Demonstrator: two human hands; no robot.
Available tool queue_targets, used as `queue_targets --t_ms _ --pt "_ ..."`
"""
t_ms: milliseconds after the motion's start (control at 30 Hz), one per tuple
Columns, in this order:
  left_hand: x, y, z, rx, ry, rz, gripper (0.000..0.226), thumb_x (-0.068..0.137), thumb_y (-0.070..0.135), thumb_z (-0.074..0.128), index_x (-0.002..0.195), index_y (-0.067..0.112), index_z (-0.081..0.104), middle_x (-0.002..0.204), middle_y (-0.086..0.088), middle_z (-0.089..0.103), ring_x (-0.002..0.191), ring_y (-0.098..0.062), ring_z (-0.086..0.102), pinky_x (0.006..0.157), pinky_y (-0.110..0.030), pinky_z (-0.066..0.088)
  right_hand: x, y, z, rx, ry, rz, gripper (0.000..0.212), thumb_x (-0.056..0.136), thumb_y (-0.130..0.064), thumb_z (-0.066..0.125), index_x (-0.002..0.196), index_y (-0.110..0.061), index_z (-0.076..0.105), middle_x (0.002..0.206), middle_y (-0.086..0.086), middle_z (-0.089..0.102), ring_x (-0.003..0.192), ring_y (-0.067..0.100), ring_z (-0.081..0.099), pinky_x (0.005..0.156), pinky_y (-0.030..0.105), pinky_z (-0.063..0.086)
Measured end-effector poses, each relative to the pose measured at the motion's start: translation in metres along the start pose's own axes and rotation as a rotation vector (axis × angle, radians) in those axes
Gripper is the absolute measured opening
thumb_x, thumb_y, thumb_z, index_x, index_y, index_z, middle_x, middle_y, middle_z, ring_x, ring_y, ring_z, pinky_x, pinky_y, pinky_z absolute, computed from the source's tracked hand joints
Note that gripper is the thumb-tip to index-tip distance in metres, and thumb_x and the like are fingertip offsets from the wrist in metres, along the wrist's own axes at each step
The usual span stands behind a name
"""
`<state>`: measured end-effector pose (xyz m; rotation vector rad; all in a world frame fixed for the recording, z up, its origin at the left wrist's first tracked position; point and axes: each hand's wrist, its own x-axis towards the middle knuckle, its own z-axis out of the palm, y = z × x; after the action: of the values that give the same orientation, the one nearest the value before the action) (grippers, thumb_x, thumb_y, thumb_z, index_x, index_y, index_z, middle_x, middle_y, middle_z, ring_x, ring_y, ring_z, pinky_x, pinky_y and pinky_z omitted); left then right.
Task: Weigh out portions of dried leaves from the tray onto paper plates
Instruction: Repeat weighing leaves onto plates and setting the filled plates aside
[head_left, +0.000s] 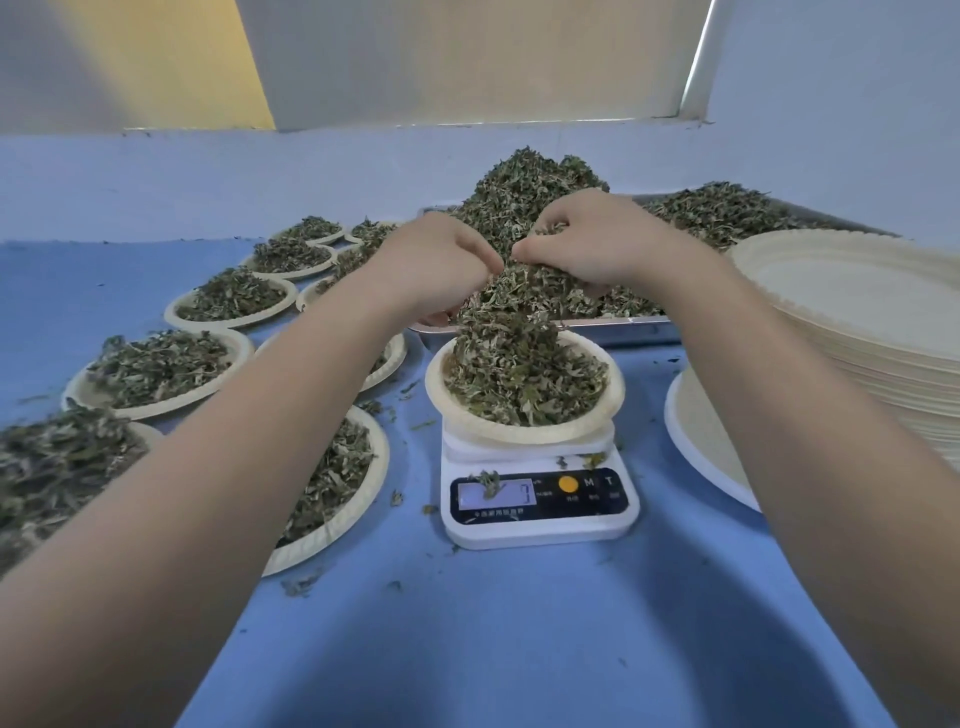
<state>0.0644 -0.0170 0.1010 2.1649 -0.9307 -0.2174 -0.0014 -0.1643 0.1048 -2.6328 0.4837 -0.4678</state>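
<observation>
A paper plate (613, 400) heaped with dried leaves (524, 374) sits on a white digital scale (540, 499) in the middle. Behind it a metal tray (623, 328) carries a tall pile of dried leaves (524, 192). My left hand (431, 265) and my right hand (592, 239) are side by side above the plate, fingers curled around one clump of leaves that hangs down onto the plate's heap. A leaf scrap covers part of the scale's display.
Several filled paper plates (156, 369) lie in rows on the blue table at the left. A tall stack of empty paper plates (857, 322) stands at the right, close to my right forearm. Loose leaf bits lie scattered around the scale.
</observation>
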Motion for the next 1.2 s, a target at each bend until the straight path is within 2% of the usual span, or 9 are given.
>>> queue_targets --t_ms 200,433,533,733,833,933,1033,1133,1200 --pt "0.001 -0.003 0.009 -0.162 0.081 0.032 0.031 0.089 0.005 0.050 0.072 0.028 0.062 0.066 -0.003 0.055 0.068 -0.022 0.058 0.062 -0.032 0.055 -0.002 0.000 0.010 0.072 0.045 -0.043 0.029 0.089 -0.032 0.056 0.100 -0.008 0.068 0.059 0.000 0.051 0.049 0.015 0.048 0.040 0.019 0.045" --pt "0.009 -0.011 0.014 -0.172 0.118 0.017 0.030 0.089 0.006 0.053 0.071 0.029 0.060 0.075 0.000 0.058 0.072 -0.018 0.059 0.055 -0.026 0.052 0.005 -0.002 0.015 0.068 0.037 -0.042 0.026 0.089 -0.031 0.055 0.097 -0.010 0.069 0.058 0.000 0.052 0.044 0.013 0.050 0.036 0.015 0.040" --pt "0.013 -0.016 0.013 -0.175 0.128 0.020 0.028 0.089 0.007 0.054 0.073 0.029 0.060 0.074 0.000 0.059 0.072 -0.017 0.060 0.056 -0.027 0.054 0.009 -0.004 0.018 0.082 0.026 -0.042 0.024 0.089 -0.031 0.055 0.097 -0.012 0.069 0.059 -0.001 0.052 0.048 0.014 0.052 0.042 0.019 0.048" --pt "0.022 -0.030 0.016 -0.176 0.166 -0.002 0.028 0.086 0.008 0.055 0.073 0.032 0.061 0.074 0.005 0.058 0.078 -0.021 0.060 0.081 -0.042 0.057 0.016 -0.007 0.019 -0.010 0.031 -0.124 0.014 0.089 -0.038 0.057 0.087 -0.027 0.066 0.068 -0.007 0.057 0.055 0.006 0.051 0.045 0.019 0.040" --pt "0.023 -0.038 0.021 -0.216 0.212 -0.056 0.028 0.087 0.006 0.052 0.077 0.030 0.061 0.078 0.001 0.062 0.075 -0.022 0.060 0.083 -0.046 0.056 0.011 -0.007 0.029 -0.234 -0.093 -0.201 0.024 0.091 -0.047 0.051 0.098 -0.030 0.066 0.073 -0.015 0.053 0.065 0.001 0.048 0.055 0.016 0.034" --pt "0.024 -0.043 0.027 -0.275 0.273 -0.103 0.029 0.086 0.004 0.050 0.079 0.029 0.060 0.108 -0.004 0.066 0.097 -0.025 0.063 0.088 -0.044 0.053 0.005 -0.008 0.043 -0.342 -0.165 -0.155 0.059 0.080 -0.076 0.034 0.109 -0.033 0.063 0.074 -0.008 0.047 0.075 0.014 0.050 0.069 0.029 0.042" --pt "0.024 -0.046 0.032 -0.378 0.344 -0.143 0.037 0.082 -0.001 0.041 0.075 0.032 0.057 0.112 -0.003 0.065 0.098 -0.021 0.061 0.088 -0.043 0.053 0.002 -0.008 0.054 -0.420 -0.128 -0.152 0.078 0.066 -0.088 0.028 0.113 -0.033 0.058 0.083 -0.004 0.046 0.085 0.020 0.046 0.067 0.034 0.037" --pt "0.025 -0.050 0.033 -0.445 0.417 -0.169 0.037 0.078 -0.001 0.038 0.083 0.029 0.060 0.105 -0.001 0.066 0.084 -0.017 0.060 0.086 -0.043 0.054 -0.001 -0.012 0.060 -0.429 -0.077 -0.245 0.051 0.074 -0.069 0.053 0.105 -0.029 0.058 0.076 -0.005 0.045 0.087 0.023 0.053 0.067 0.033 0.039" --pt "0.024 -0.053 0.034 -0.497 0.460 -0.174 0.035 0.077 -0.001 0.038 0.085 0.026 0.059 0.103 -0.002 0.064 0.090 -0.020 0.062 0.086 -0.046 0.053 -0.001 -0.016 0.058 -0.358 -0.063 -0.275 0.033 0.077 -0.049 0.064 0.102 -0.028 0.062 0.078 -0.005 0.050 0.088 0.021 0.057 0.071 0.032 0.046"
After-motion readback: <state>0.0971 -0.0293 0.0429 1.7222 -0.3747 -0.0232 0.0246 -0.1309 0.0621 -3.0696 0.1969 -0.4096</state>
